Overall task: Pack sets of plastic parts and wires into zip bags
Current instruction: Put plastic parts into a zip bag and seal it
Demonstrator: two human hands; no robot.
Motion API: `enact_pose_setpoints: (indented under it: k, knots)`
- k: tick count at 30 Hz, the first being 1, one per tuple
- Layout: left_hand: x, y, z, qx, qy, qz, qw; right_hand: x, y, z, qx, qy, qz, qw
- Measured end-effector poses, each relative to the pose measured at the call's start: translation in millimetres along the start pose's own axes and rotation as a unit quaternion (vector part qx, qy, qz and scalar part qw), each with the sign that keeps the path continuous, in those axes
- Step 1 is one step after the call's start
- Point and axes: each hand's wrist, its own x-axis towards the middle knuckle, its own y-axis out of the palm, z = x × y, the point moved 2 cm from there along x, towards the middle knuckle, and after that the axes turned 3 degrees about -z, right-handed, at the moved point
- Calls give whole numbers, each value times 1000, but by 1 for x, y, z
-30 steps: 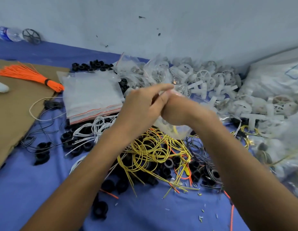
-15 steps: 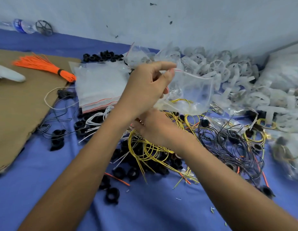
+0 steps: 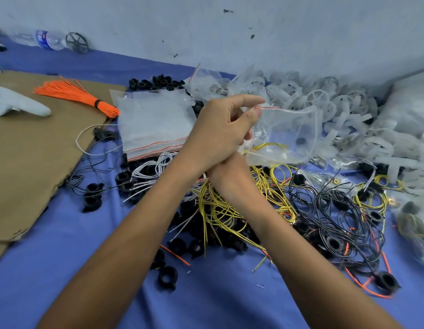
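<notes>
On blue cloth (image 3: 64, 269), the left hand (image 3: 220, 131) pinches the bag (image 3: 289, 129) mouth above the yellow wires (image 3: 220, 210). The right hand (image 3: 227, 174) is nearer those wires, fingers hidden. Filling seems underway; next, probably feed in another part.

A pale blue-grey wall (image 3: 301, 32) fills the top, from 10 o'clock round to 2 o'clock. It has a few small dark marks (image 3: 227, 11) on it near 12 o'clock. A blue cloth (image 3: 52, 269) covers the ground and runs right up to the wall. Most of its bare part is at 7 o'clock. A flat brown sheet of cardboard (image 3: 28, 162) lies on the cloth at 9 o'clock. A plastic water bottle (image 3: 43, 40) lies on its side by the wall at 10 o'clock. The light is soft and even, with only faint shadows.
</notes>
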Motion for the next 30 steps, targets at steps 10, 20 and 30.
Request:
enact_pose_setpoints:
  k: [10, 20, 30]
  knots:
    - [0, 0, -1, 3, 10, -13, 1000, -65, -45, -14, 140, -25, -143, 979]
    - [-9, 9, -5, 79, 28, -3, 996, -68, -145, 10, 150, -107, -221, 958]
    - [-18, 18, -17, 172, 103, 9, 980, 36, -99, 15, -268, 80, 131, 951]
